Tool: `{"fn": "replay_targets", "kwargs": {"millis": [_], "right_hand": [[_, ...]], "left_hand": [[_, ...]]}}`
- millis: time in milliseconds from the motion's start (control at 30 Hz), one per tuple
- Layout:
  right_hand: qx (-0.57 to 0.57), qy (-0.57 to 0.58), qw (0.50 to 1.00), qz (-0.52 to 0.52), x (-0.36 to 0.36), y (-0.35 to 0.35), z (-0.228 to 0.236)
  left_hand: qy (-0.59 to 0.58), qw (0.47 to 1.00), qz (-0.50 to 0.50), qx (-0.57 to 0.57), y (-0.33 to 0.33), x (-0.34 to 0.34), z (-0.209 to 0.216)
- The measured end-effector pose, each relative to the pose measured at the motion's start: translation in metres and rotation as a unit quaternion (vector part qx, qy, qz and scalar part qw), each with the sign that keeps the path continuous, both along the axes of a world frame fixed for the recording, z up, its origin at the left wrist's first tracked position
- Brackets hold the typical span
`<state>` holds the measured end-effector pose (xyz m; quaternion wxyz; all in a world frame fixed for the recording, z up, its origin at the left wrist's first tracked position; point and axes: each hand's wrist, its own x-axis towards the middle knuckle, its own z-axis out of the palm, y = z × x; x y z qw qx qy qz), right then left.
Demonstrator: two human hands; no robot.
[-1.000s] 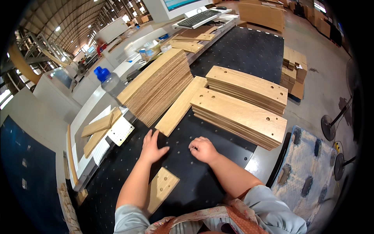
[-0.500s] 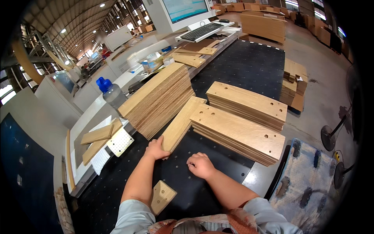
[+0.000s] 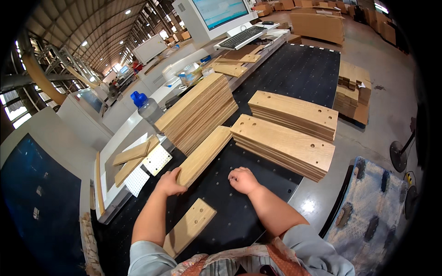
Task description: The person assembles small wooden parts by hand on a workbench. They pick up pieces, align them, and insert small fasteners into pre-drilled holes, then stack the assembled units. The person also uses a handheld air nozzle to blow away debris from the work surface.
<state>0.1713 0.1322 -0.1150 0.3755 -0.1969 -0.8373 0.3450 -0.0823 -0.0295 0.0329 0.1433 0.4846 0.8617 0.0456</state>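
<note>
My left hand grips the near end of a plain light-wood board, its thumb by the end face. The board looks like the top of a low stack lying on the black dotted tabletop. My right hand is closed with fingers curled, just above the tabletop, and nothing shows in it. Right of the board are two stacks of drilled boards, a nearer stack and a farther stack. One drilled board lies near my body, partly hidden by my left forearm.
A tall stack of plain boards stands at the left. Beside it are a blue-capped bottle, loose wood strips and a white perforated sheet. A keyboard and monitor sit beyond. A worn pallet-like board is at right.
The plain board under my left hand has shifted left and nearer, away from the farther drilled stack. My right hand stays curled. The view has turned slightly, showing more of the drilled board near me.
</note>
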Motion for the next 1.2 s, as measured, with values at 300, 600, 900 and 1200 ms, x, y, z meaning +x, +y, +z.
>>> {"fn": "replay_targets", "kwargs": {"millis": [300,600,900,1200], "right_hand": [[0.037,-0.018,0.999,-0.03,-0.003,-0.006,-0.005],[-0.053,-0.125,0.989,-0.058,-0.003,-0.051,0.01],[-0.204,-0.037,0.978,-0.022,-0.027,-0.054,0.007],[-0.153,-0.156,0.976,-0.015,-0.063,-0.082,0.04]], "left_hand": [[0.009,0.999,0.039,-0.03,-0.181,0.039,0.062],[-0.005,0.999,0.038,-0.005,-0.274,0.072,0.034],[-0.019,0.997,0.052,0.058,-0.308,0.069,-0.047],[-0.045,0.988,0.069,0.131,-0.304,0.074,-0.06]]}}
